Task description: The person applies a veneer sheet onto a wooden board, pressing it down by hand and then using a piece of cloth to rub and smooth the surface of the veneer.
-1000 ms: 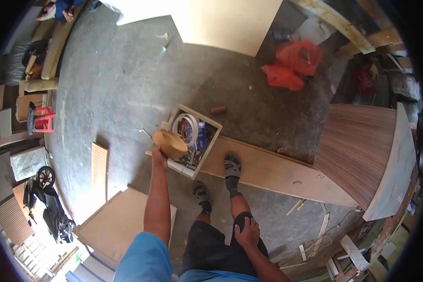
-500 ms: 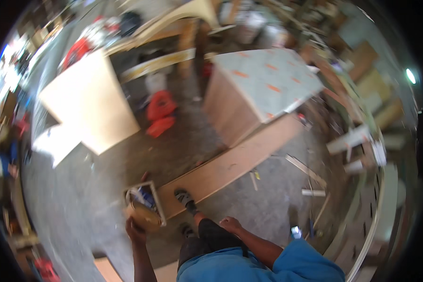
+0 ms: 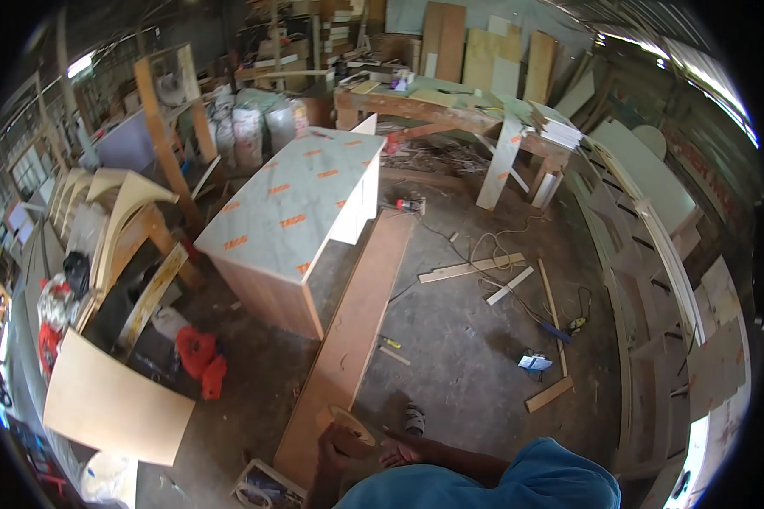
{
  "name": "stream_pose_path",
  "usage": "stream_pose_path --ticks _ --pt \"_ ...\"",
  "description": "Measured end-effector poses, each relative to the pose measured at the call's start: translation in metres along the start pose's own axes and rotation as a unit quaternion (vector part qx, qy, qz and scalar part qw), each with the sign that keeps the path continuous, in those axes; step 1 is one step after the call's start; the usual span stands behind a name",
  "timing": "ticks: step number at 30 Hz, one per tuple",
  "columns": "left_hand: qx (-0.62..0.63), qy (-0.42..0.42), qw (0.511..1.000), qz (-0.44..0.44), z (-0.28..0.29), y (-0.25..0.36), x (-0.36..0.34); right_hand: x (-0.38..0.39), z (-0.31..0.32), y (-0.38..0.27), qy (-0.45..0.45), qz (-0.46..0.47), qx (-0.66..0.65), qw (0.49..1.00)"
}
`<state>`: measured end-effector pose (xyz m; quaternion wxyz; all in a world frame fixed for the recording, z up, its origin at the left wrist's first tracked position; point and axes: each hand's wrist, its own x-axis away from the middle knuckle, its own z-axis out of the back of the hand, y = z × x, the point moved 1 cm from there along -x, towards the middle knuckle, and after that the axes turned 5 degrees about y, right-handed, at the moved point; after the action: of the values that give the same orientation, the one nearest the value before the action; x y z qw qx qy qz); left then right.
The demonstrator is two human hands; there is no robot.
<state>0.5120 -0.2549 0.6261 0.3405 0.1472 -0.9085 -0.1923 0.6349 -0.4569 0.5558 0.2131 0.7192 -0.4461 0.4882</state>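
Observation:
My left hand point(image 3: 331, 451) grips a flat brown roll point(image 3: 355, 428), which looks like wound edge banding or tape, just in front of my body. Close to the roll on its right is my right hand point(image 3: 401, 450), fingers apart and holding nothing. Beneath the roll lies a long reddish-brown board point(image 3: 338, 366) on the floor. Left of my left forearm, a wooden box point(image 3: 290, 483) with tools and a coil inside stands at the board's near end.
A large cabinet point(image 3: 301, 191) with a grey-green top stands left of the board. Wood strips point(image 3: 471, 268), cords and a power tool point(image 3: 556, 332) lie on the floor to the right. A workbench point(image 3: 433, 106) is at the back; shelving panels point(image 3: 645, 314) line the right side.
My left hand has lifted the roll out from over the tool box and brought it toward my right hand. My view has swung right, and my right hand has opened.

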Motion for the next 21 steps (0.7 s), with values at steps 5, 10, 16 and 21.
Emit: stream_pose_path --ticks 5,10,16,21 --pt "-0.007 -0.075 0.995 0.062 -0.125 -0.033 -0.084 0.056 0.064 -0.092 -0.14 0.082 -0.046 0.986" --pt "0.015 -0.145 0.986 0.078 -0.245 -0.061 -0.164 0.094 0.148 -0.2 -0.163 0.099 -0.098 0.977" --pt "-0.001 -0.177 0.981 0.076 -0.369 -0.061 -0.248 0.144 0.193 -0.313 -0.111 0.295 -0.129 0.94" --pt "0.04 -0.291 0.944 0.148 -0.405 -0.079 -0.347 0.134 0.225 -0.377 -0.078 0.357 -0.1 0.926"
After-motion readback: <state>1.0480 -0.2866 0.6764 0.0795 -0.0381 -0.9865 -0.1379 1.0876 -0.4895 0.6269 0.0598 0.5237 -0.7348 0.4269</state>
